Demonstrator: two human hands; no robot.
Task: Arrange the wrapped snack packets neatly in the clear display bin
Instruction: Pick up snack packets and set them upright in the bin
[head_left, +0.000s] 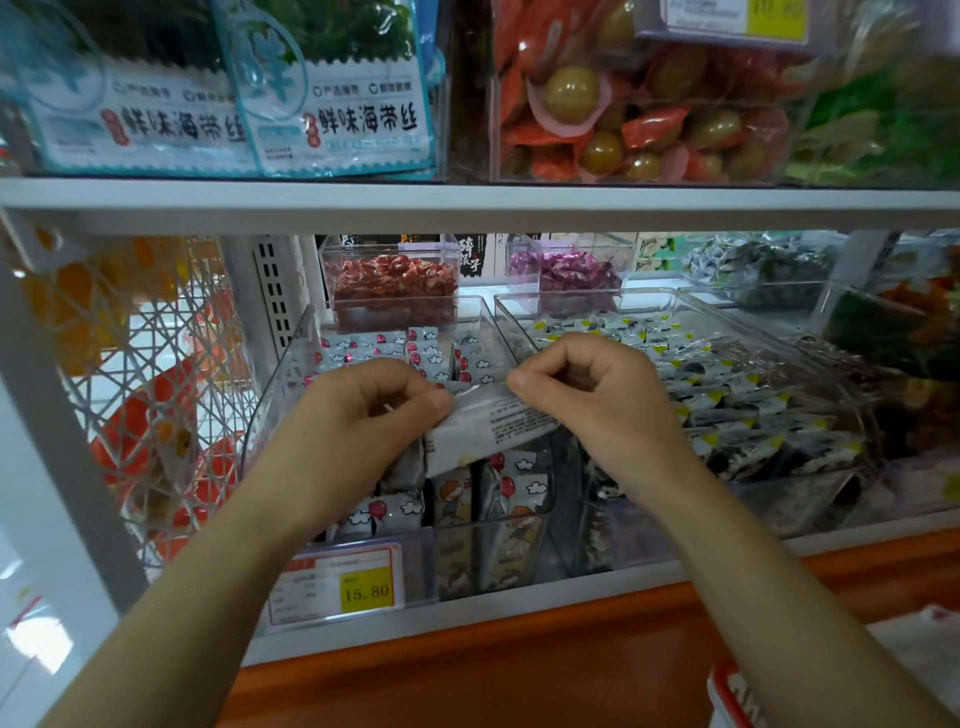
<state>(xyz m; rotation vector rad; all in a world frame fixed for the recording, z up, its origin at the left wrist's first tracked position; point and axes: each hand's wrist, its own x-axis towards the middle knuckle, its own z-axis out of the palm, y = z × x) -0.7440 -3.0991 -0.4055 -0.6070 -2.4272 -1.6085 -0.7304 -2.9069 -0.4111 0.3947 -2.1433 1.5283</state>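
A clear display bin (280, 379) on the lower shelf holds several white snack packets printed with clouds and red balloons (441, 353). One white wrapped packet (488, 426) with small printed text on its back hangs over the bin's front half. My left hand (363, 410) pinches its left end between thumb and forefinger. At the packet's right end, my right hand (587, 384) pinches the upper edge, its other fingers curled. More packets stand upright at the bin's front (509, 499), partly hidden by my left wrist.
A second clear bin (675, 301) of black-and-yellow packets (727, 395) sits right beside. Small bins of red (395, 280) and purple (566, 270) sweets stand behind. A yellow price tag (363, 590) hangs on the bin front. A white lattice basket (156, 364) stands left, and an upper shelf edge (467, 205) runs overhead.
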